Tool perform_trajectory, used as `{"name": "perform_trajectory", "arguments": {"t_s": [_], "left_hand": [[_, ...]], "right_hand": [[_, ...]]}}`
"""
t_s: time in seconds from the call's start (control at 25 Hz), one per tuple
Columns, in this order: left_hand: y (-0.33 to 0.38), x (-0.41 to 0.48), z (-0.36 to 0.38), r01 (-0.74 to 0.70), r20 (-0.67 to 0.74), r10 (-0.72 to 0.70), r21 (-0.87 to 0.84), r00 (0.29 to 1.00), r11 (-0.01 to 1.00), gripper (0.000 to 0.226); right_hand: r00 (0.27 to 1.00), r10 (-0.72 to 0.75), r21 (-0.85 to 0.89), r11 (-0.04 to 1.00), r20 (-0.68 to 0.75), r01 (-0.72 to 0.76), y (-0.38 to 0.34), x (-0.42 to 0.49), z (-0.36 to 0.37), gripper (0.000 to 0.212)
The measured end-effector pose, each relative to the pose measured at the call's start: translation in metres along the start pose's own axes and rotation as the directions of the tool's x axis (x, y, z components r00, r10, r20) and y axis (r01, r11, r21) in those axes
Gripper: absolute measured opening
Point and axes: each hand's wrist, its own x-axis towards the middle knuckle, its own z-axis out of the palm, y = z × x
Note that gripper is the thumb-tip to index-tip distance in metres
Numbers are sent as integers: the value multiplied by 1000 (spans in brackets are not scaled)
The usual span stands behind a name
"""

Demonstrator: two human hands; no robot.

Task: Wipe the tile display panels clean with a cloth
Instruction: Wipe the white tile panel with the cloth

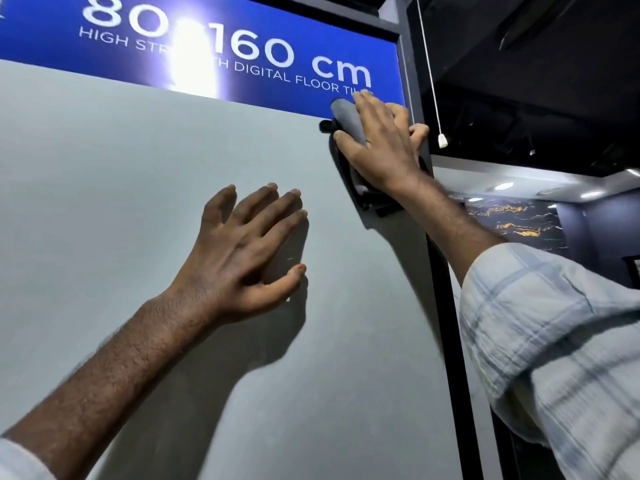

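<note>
A tall pale grey tile panel [138,188] fills the left and middle of the head view. My left hand [242,247] lies flat on it near the centre, fingers spread and straight. My right hand [379,143] is up at the panel's top right corner and presses a dark grey cloth [346,117] against the tile; the thumb and fingers curl round the bunched cloth. Part of the cloth hangs below the wrist and most of it is hidden under the hand.
A blue sign [242,46] with white lettering runs above the panel. A dark frame post [446,306] borders the panel's right edge. A white pull cord [442,140] hangs to the right, and a dark marbled tile [512,223] shows further back.
</note>
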Motion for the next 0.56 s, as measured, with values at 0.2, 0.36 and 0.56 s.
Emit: {"name": "perform_trajectory", "arguments": {"t_s": [0.2,0.36,0.56], "left_hand": [[-1,-4,-1,-6,-17,6,-25,1000,1000,69],[-2,-2,-4,-4,4,4,-55,1000,998,67],[6,-6,-7,-1,29,3,-83,1000,997,64]], "right_hand": [[894,-446,-59,892,28,447,-2,-76,5,87],[834,-552,-96,830,0,549,62,-103,-5,81],[955,-119,70,987,-270,142,74,-69,-7,64]]}}
